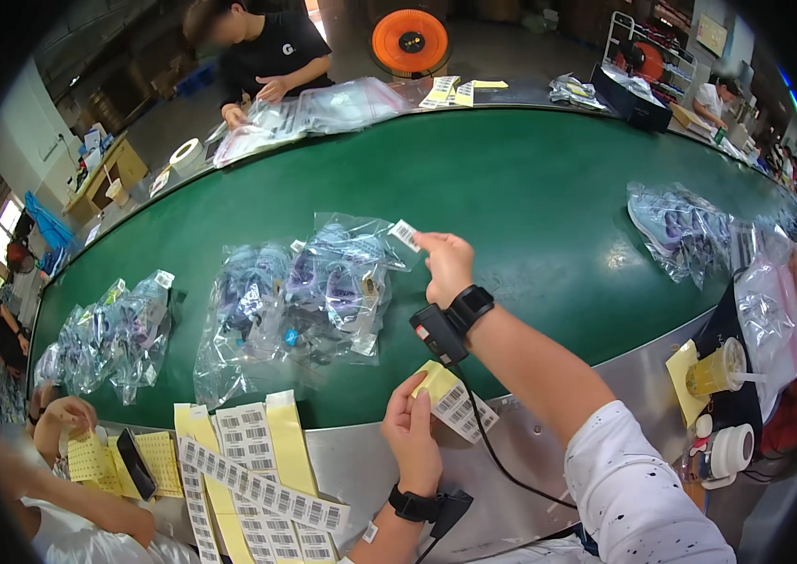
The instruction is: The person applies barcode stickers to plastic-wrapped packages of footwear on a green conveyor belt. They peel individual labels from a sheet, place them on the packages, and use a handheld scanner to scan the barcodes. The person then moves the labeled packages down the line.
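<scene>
My right hand (447,266) is stretched over the green belt, finger and thumb pinching a small white barcode label (404,234). Just left of the label lies a clear plastic bag with a pair of light blue and purple shoes (340,268); whether the label touches the bag I cannot tell. Another bagged pair (253,282) lies close against it. Nearer the belt's front edge, my left hand (412,434) grips a yellow-backed sheet of barcode labels (455,402) between thumb and fingers. Both wrists wear black straps with small devices, and a black cable hangs from the right one.
Barcode label sheets (257,470) overlap the metal edge (549,414) at the left. More bagged shoes lie left (117,334) and right (676,226). A drink cup (720,367) stands at the right. One person (276,56) handles plastic bags across the belt; another's hand (70,414) is at far left.
</scene>
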`<state>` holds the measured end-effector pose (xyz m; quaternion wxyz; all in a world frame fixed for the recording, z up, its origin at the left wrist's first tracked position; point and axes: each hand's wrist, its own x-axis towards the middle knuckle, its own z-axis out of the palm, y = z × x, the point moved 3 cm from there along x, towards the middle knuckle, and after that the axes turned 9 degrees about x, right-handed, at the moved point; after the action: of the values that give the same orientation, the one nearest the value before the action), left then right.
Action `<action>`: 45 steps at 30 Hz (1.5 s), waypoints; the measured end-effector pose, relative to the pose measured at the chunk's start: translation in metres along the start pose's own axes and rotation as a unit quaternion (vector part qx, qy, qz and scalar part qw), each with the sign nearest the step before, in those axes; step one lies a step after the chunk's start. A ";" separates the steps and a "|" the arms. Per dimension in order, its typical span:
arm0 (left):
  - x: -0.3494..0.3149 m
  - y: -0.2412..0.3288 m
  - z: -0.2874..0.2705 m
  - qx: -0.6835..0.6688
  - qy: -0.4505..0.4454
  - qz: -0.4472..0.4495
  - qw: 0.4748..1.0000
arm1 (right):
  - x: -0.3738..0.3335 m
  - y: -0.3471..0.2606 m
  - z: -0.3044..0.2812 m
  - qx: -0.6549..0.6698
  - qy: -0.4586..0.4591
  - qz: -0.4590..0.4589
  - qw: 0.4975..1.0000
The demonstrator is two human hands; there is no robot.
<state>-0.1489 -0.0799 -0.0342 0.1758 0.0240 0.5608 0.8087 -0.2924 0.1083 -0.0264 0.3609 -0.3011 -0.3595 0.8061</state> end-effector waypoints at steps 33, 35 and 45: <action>-0.018 -0.005 0.029 0.052 -0.190 -0.131 0.972 | 0.168 -0.241 -0.238 -0.783 0.067 -0.286 0.549; -0.022 -0.014 0.027 0.067 -0.215 -0.122 0.967 | 0.152 -0.263 -0.257 -0.812 0.191 -0.279 0.476; -0.021 -0.026 0.034 0.079 -0.185 -0.113 0.973 | 0.161 -0.257 -0.262 -0.868 0.003 -0.229 0.442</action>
<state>-0.1145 -0.0480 -0.0421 0.3643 0.1239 0.5797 0.7182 -0.0926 0.4553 -0.0047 0.0834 -0.3662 -0.9260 -0.0393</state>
